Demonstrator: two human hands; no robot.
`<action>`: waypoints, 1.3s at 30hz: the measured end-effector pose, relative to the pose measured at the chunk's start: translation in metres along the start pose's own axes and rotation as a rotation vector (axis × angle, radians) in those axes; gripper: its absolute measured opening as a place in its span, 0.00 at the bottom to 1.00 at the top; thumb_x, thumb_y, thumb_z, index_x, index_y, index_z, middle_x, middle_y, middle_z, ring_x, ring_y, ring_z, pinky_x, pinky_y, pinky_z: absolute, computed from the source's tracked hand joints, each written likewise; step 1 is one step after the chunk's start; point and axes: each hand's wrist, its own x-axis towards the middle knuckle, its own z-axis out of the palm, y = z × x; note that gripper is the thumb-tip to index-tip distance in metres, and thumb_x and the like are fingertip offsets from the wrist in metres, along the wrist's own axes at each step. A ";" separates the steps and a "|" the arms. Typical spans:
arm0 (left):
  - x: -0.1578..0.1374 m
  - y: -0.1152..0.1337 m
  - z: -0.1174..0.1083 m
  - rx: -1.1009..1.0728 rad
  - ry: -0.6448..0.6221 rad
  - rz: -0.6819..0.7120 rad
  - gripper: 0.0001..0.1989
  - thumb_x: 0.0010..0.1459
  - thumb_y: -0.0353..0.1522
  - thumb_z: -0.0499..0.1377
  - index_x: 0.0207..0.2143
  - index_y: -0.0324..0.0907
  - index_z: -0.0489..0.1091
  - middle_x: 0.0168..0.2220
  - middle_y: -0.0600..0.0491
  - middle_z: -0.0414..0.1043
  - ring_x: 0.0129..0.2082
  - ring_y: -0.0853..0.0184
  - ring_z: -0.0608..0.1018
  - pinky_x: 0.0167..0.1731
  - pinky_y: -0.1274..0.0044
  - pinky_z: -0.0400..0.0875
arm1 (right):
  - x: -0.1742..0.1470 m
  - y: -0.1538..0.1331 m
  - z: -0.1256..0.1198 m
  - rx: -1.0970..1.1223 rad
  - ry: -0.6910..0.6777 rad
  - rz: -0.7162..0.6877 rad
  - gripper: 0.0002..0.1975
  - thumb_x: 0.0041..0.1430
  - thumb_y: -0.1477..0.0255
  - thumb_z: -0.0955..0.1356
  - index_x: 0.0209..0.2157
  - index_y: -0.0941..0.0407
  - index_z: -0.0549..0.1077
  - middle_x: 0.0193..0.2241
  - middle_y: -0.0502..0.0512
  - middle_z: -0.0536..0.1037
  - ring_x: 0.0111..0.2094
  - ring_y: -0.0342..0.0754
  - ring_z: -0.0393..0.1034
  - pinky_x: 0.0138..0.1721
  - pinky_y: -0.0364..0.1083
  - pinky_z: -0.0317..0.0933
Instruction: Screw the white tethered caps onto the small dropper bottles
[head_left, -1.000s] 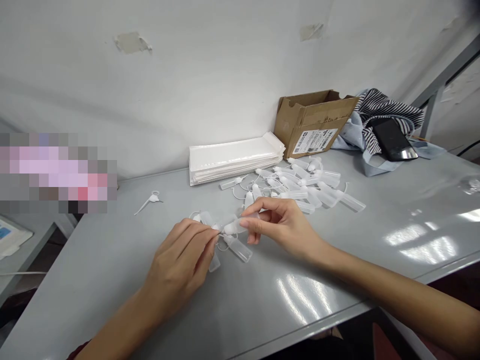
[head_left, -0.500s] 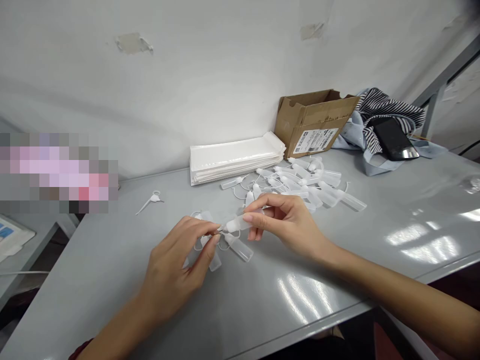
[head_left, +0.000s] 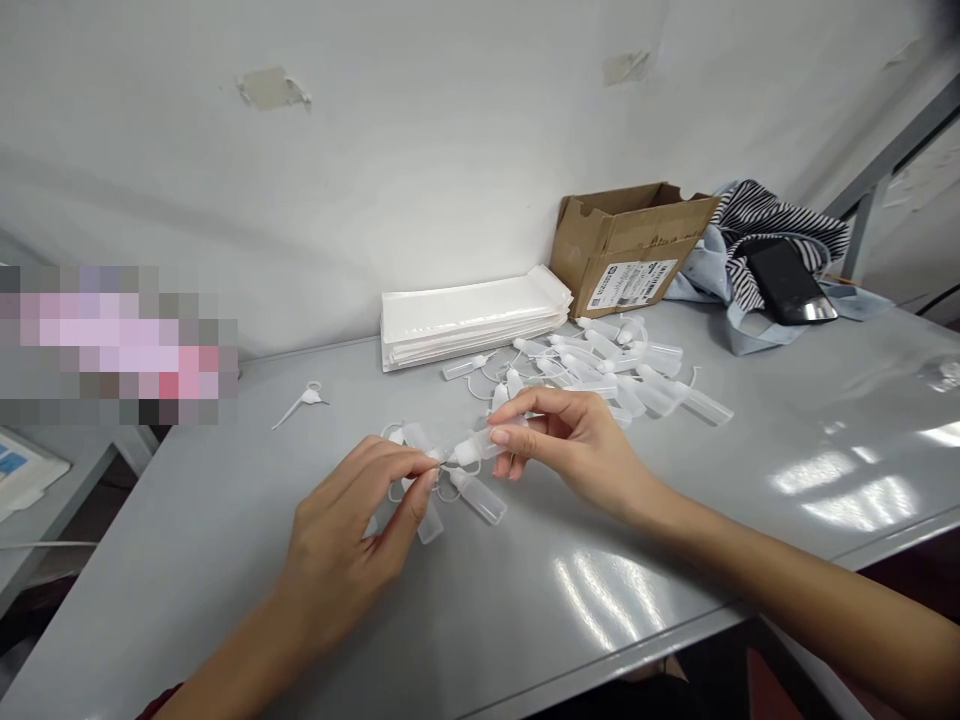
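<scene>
In my right hand [head_left: 559, 430] is a small translucent squeeze bottle [head_left: 480, 445], gripped between thumb and fingers and lying almost level, its white nozzle end to the left. The thumb and forefinger of my left hand [head_left: 375, 500] are pinched at the bottle's thin tip; what is between them is too small to make out. Just below the hands, several similar bottles [head_left: 480, 497] with looped cap straps lie on the grey table [head_left: 525, 620], partly hidden by my left fingers. A larger heap of such bottles [head_left: 660, 390] spreads behind my right hand.
A stack of white padded envelopes [head_left: 472, 305] lies against the wall. Beside it stands an open cardboard box [head_left: 630, 245]. Striped cloth [head_left: 784, 215] and a dark phone-like device [head_left: 791, 285] are at the right. A loose white nozzle piece [head_left: 307, 397] lies at the left.
My left fingertips have closed slightly and shifted a little left at the bottle's tip. My right hand keeps hold of the bottle almost in place.
</scene>
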 end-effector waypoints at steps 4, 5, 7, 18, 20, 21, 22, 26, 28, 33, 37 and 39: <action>-0.001 0.002 0.000 0.027 0.012 0.034 0.04 0.60 0.25 0.56 0.35 0.41 0.69 0.30 0.55 0.73 0.29 0.72 0.73 0.29 0.81 0.66 | -0.001 0.001 0.001 -0.004 -0.007 -0.003 0.09 0.52 0.68 0.73 0.33 0.58 0.75 0.20 0.50 0.78 0.22 0.42 0.72 0.29 0.42 0.67; -0.001 0.002 0.000 0.032 0.015 0.040 0.04 0.60 0.25 0.56 0.35 0.41 0.69 0.29 0.55 0.73 0.29 0.72 0.73 0.29 0.81 0.66 | -0.001 0.001 0.001 -0.005 -0.009 -0.008 0.09 0.52 0.68 0.73 0.33 0.58 0.75 0.20 0.50 0.78 0.22 0.42 0.72 0.29 0.43 0.67; -0.002 0.002 0.000 0.035 0.015 0.046 0.04 0.60 0.25 0.56 0.34 0.40 0.69 0.29 0.55 0.73 0.29 0.72 0.73 0.29 0.80 0.66 | -0.001 0.003 0.002 -0.007 -0.009 -0.025 0.07 0.53 0.69 0.72 0.32 0.58 0.75 0.21 0.50 0.77 0.22 0.42 0.72 0.29 0.44 0.67; -0.004 -0.003 0.008 0.006 0.020 0.089 0.04 0.59 0.25 0.56 0.34 0.40 0.69 0.28 0.55 0.72 0.29 0.70 0.74 0.29 0.79 0.67 | -0.003 0.013 0.006 0.029 -0.015 -0.106 0.03 0.54 0.73 0.70 0.29 0.58 0.75 0.27 0.50 0.75 0.25 0.41 0.73 0.30 0.43 0.69; -0.005 -0.003 0.008 0.012 0.017 0.082 0.04 0.60 0.25 0.56 0.34 0.40 0.68 0.28 0.56 0.72 0.29 0.70 0.74 0.29 0.79 0.67 | -0.003 0.014 0.007 0.029 -0.013 -0.105 0.04 0.55 0.73 0.70 0.28 0.58 0.74 0.27 0.50 0.75 0.25 0.40 0.74 0.31 0.43 0.70; -0.005 -0.002 0.008 0.012 0.016 0.078 0.04 0.60 0.25 0.55 0.34 0.41 0.69 0.28 0.56 0.73 0.29 0.70 0.74 0.29 0.79 0.67 | -0.003 0.014 0.007 0.028 -0.011 -0.107 0.04 0.55 0.72 0.70 0.28 0.58 0.74 0.27 0.50 0.75 0.25 0.41 0.74 0.31 0.43 0.70; -0.004 -0.001 0.008 0.011 0.015 0.073 0.04 0.60 0.26 0.55 0.34 0.41 0.69 0.28 0.56 0.73 0.29 0.70 0.75 0.28 0.79 0.67 | -0.003 0.015 0.007 0.027 -0.009 -0.107 0.04 0.55 0.72 0.70 0.28 0.58 0.74 0.27 0.50 0.75 0.25 0.41 0.74 0.31 0.43 0.70; -0.002 0.002 0.005 0.021 -0.027 0.007 0.05 0.60 0.28 0.54 0.32 0.43 0.69 0.27 0.57 0.73 0.26 0.71 0.74 0.26 0.80 0.67 | -0.004 0.014 0.008 0.022 -0.005 -0.113 0.05 0.55 0.71 0.70 0.29 0.58 0.74 0.28 0.51 0.75 0.26 0.41 0.74 0.31 0.44 0.70; -0.001 0.004 0.004 0.018 -0.057 -0.038 0.06 0.61 0.28 0.54 0.31 0.44 0.69 0.27 0.58 0.74 0.24 0.72 0.74 0.25 0.80 0.66 | -0.004 0.014 0.008 0.025 -0.001 -0.114 0.05 0.55 0.71 0.70 0.29 0.58 0.74 0.29 0.51 0.75 0.26 0.41 0.74 0.31 0.44 0.71; 0.000 0.003 0.003 -0.015 -0.109 -0.111 0.08 0.61 0.30 0.53 0.30 0.44 0.69 0.25 0.59 0.72 0.22 0.73 0.72 0.23 0.81 0.66 | -0.003 0.015 0.007 0.049 -0.003 -0.110 0.05 0.55 0.70 0.71 0.29 0.57 0.74 0.29 0.51 0.76 0.26 0.42 0.74 0.31 0.45 0.71; 0.000 0.003 0.002 -0.063 -0.141 -0.148 0.07 0.61 0.30 0.53 0.31 0.44 0.70 0.27 0.59 0.73 0.24 0.72 0.73 0.26 0.81 0.67 | -0.003 0.013 0.008 0.051 -0.008 -0.100 0.04 0.54 0.71 0.71 0.29 0.58 0.75 0.30 0.51 0.76 0.26 0.42 0.74 0.32 0.44 0.71; 0.000 0.003 0.001 -0.094 -0.153 -0.159 0.08 0.62 0.30 0.53 0.33 0.45 0.71 0.28 0.59 0.73 0.26 0.72 0.74 0.27 0.81 0.67 | -0.003 0.011 0.008 0.048 -0.003 -0.093 0.04 0.54 0.71 0.71 0.29 0.57 0.75 0.31 0.52 0.77 0.27 0.42 0.75 0.32 0.45 0.71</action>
